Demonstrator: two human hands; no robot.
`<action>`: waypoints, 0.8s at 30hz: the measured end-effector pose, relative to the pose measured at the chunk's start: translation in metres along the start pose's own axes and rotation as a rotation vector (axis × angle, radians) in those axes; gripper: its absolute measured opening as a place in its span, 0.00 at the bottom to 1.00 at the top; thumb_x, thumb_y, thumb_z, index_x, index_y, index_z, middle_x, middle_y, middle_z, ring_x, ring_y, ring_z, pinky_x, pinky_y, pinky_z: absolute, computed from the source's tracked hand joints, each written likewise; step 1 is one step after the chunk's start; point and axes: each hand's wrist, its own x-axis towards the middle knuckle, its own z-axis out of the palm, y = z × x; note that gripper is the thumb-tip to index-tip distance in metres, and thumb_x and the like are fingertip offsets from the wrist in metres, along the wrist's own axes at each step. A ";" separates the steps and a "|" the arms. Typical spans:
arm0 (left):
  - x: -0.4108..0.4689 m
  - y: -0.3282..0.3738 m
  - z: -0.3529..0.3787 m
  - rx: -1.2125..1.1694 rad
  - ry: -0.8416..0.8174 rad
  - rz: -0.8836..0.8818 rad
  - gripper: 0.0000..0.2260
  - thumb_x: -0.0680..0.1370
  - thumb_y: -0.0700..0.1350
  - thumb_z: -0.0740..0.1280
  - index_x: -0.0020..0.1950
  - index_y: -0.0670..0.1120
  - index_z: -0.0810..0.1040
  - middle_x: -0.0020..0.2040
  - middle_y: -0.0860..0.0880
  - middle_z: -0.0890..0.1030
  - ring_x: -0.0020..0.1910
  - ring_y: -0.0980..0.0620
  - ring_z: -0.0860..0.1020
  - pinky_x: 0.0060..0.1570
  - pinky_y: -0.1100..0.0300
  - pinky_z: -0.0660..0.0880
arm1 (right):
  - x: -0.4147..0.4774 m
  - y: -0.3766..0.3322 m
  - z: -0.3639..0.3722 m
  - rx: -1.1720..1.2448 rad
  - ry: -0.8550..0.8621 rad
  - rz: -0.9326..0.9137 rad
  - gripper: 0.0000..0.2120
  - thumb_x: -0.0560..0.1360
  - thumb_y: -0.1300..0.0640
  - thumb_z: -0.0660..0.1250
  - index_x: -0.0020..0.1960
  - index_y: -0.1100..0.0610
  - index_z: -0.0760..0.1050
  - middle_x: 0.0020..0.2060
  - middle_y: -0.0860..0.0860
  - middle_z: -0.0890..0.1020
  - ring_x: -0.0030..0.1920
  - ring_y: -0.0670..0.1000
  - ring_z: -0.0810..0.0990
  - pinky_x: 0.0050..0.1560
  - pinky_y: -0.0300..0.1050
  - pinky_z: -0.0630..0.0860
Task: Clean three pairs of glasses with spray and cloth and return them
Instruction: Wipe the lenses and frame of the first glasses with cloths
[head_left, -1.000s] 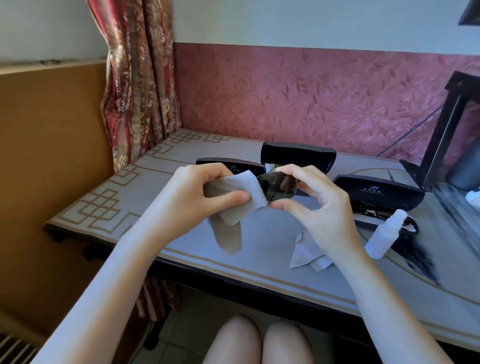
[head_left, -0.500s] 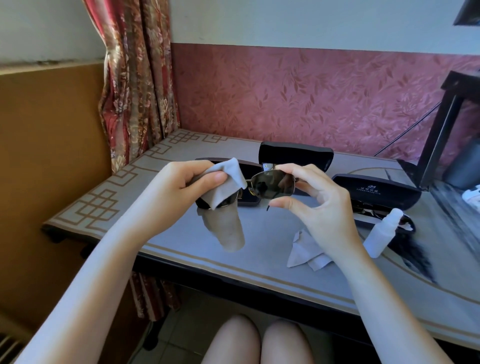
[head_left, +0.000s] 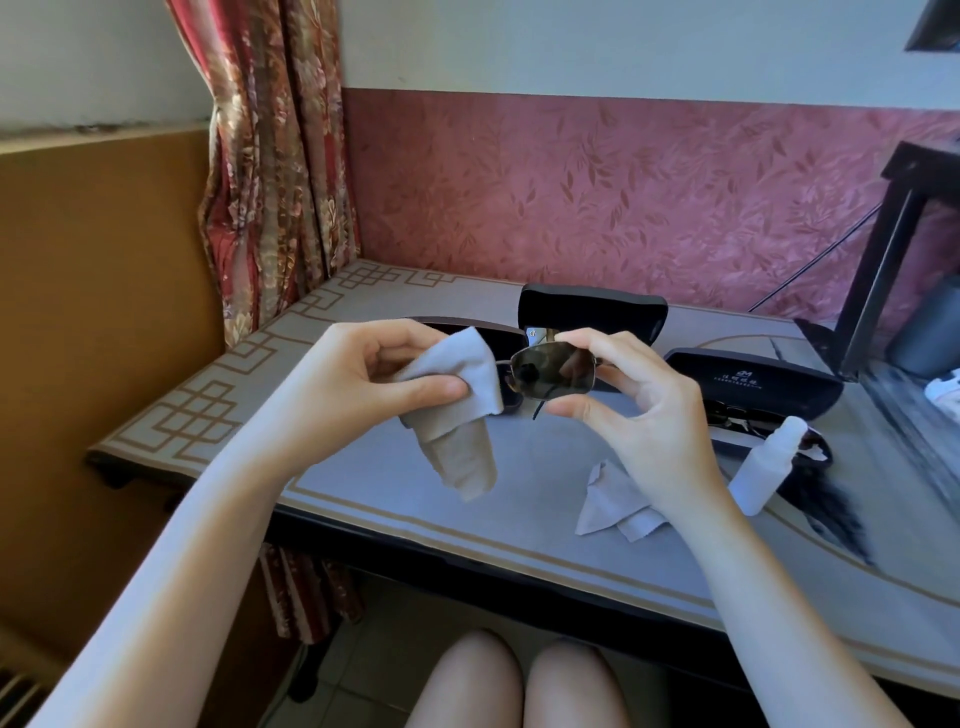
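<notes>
A pair of dark-lensed, thin-framed metal sunglasses (head_left: 550, 375) is held above the grey patterned bench (head_left: 363, 499), in front of open black hard glasses cases (head_left: 592, 310). The exposed lens is pinched at its top and bottom edges by the curled fingers and thumb of the right hand (head_left: 641, 415). A pale grey microfibre cloth (head_left: 457, 402) is gripped by the left hand (head_left: 358, 384) and folded over the other lens (mostly hidden), its tail hanging down. A crumpled second grey cloth (head_left: 613, 506) and a small white plastic spray bottle (head_left: 763, 467) lie on the bench near the right wrist.
</notes>
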 end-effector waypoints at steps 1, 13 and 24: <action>0.002 0.001 0.003 0.043 0.003 0.005 0.08 0.70 0.46 0.73 0.49 0.48 0.83 0.43 0.52 0.86 0.42 0.58 0.83 0.41 0.67 0.77 | 0.001 -0.001 0.000 -0.025 -0.010 -0.011 0.19 0.67 0.55 0.75 0.58 0.55 0.80 0.48 0.48 0.80 0.53 0.49 0.79 0.63 0.44 0.72; 0.010 0.002 0.014 0.171 0.135 -0.036 0.09 0.77 0.47 0.69 0.37 0.48 0.81 0.29 0.54 0.75 0.30 0.58 0.69 0.31 0.66 0.63 | -0.002 -0.001 0.002 -0.065 0.033 -0.024 0.19 0.68 0.58 0.76 0.58 0.56 0.80 0.49 0.49 0.81 0.54 0.47 0.78 0.62 0.38 0.71; -0.003 -0.004 -0.003 -0.003 0.087 -0.043 0.09 0.73 0.48 0.68 0.44 0.43 0.83 0.36 0.47 0.84 0.35 0.57 0.78 0.38 0.68 0.73 | -0.004 0.003 -0.001 -0.031 0.055 -0.023 0.20 0.68 0.55 0.75 0.59 0.57 0.80 0.50 0.51 0.81 0.54 0.52 0.79 0.63 0.55 0.73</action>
